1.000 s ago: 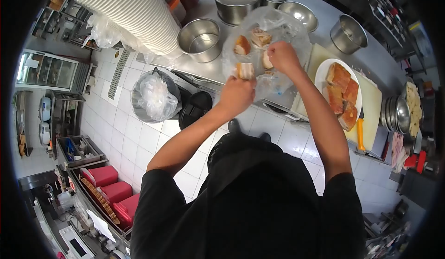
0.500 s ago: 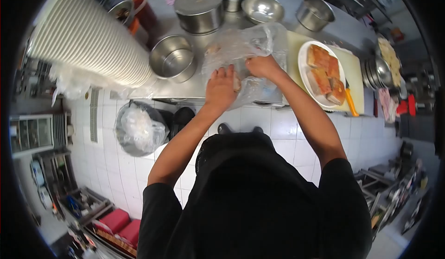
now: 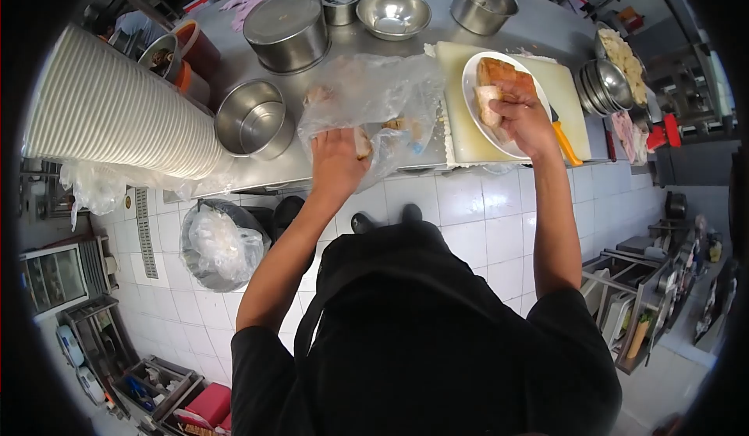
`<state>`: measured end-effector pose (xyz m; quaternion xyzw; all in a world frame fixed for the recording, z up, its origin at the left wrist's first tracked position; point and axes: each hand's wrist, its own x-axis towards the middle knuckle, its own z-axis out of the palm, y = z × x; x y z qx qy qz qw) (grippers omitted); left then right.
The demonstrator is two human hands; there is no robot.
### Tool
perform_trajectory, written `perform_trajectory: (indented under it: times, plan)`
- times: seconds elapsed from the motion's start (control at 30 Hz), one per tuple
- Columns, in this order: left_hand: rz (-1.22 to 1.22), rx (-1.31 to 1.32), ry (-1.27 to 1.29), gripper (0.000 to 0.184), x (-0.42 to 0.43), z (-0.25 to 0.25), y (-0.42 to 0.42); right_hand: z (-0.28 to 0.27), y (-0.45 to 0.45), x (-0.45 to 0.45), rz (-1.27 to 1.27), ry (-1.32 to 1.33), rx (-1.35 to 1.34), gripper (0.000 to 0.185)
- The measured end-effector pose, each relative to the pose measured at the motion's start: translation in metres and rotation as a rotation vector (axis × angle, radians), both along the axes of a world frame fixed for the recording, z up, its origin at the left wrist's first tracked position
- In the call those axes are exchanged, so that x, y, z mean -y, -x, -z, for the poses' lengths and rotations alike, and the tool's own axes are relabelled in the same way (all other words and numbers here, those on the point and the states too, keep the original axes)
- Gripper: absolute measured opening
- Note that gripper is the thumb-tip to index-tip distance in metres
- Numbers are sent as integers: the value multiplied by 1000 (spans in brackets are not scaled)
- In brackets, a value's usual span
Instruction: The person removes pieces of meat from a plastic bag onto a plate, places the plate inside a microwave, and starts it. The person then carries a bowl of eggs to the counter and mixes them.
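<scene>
My left hand (image 3: 337, 159) lies at the front edge of a clear plastic bag (image 3: 374, 85), its fingers round a pale piece of meat (image 3: 362, 144) on the counter. Under the film, more browned pieces show blurrily. Over the white oval plate (image 3: 470, 96), my right hand (image 3: 524, 120) is closed on a chunk of roast meat (image 3: 488, 106). Reddish-brown roast pieces (image 3: 499, 71) lie on the plate beneath and behind that hand. The plate rests on a pale cutting board (image 3: 572, 100), with a yellow-handled knife (image 3: 566, 144) at its right.
A steel pot (image 3: 254, 120) stands left of the bag; a lidded pot (image 3: 286, 30), a bowl (image 3: 394, 14) and another pot (image 3: 484, 5) are behind. Stacked white containers (image 3: 117, 116) lean at the far left. Stacked steel bowls (image 3: 605, 86) sit right of the board. A lined bin (image 3: 224, 245) stands below.
My right hand has moved from the bag to the plate and now holds a meat piece there. My left hand has stayed at the bag. The view has shifted to the right.
</scene>
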<state>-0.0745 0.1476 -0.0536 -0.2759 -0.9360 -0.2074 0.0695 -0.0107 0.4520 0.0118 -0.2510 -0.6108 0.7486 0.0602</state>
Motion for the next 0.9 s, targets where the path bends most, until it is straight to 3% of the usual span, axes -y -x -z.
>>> perform_trajectory:
  times: [0.1, 0.27, 0.37, 0.4, 0.47, 0.5, 0.6, 0.77, 0.9]
  plan:
    - [11, 65, 38, 58, -1, 7, 1, 2, 3, -7, 0, -40, -23, 43]
    - [11, 303, 105, 36, 3, 23, 20, 24, 30, -26, -40, -727, 48, 43]
    - [-112, 376, 180, 38, -1, -3, 23, 36, 48, -32, -102, -1154, 91, 44]
    - [-105, 453, 30, 36, 6, 7, 30, 39, 51, -33, -114, -1297, 112, 44]
    - [-102, 596, -282, 33, 27, 33, 47, 41, 54, -41, -118, -1280, 99, 43]
    - [-164, 867, -617, 31, 18, -1, 38, 35, 49, -42, -98, -1249, 70, 43]
    - [-370, 993, -902, 35, 11, -30, 31, 23, 38, -43, -98, -1084, 56, 39]
    - [-409, 873, -1141, 39, 6, -42, 27, 3, 19, -18, -153, -719, -103, 30]
    - [-286, 1081, -1437, 41, -6, -72, 19, -2, 6, 6, -296, -558, -285, 31]
